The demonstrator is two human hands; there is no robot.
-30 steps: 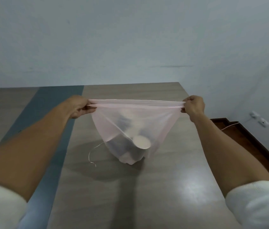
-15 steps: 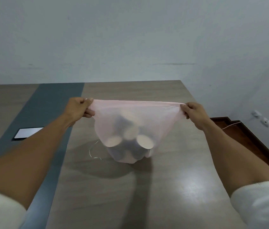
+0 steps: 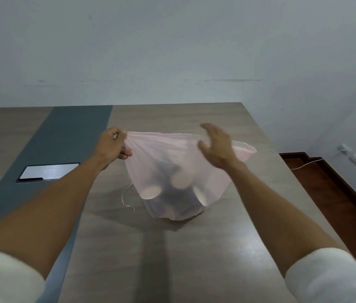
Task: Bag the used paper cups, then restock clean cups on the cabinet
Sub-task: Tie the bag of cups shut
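Observation:
A thin pink plastic bag (image 3: 150, 158) stands on the wooden table (image 3: 194, 248), its bottom resting on the surface. Several used paper cups (image 3: 180, 179) show through the film, lying jumbled with their pale rims and bases facing me. My left hand (image 3: 112, 145) pinches the bag's left rim corner and holds it up. My right hand (image 3: 216, 147) hovers in front of the bag's upper right part, fingers spread and curled, holding nothing. The bag's right rim corner (image 3: 248, 149) hangs free behind it.
A thin string (image 3: 126, 199) lies on the table left of the bag. A dark grey strip with a metal cable hatch (image 3: 49, 171) runs down the table's left part. The table's right edge drops to a brown skirting and floor (image 3: 325, 193). Wall sockets (image 3: 351, 155) are at the right.
My right hand has let go of the bag's right rim corner and moved left, fingers open. The rim has gone slack on that side. My left hand keeps its grip.

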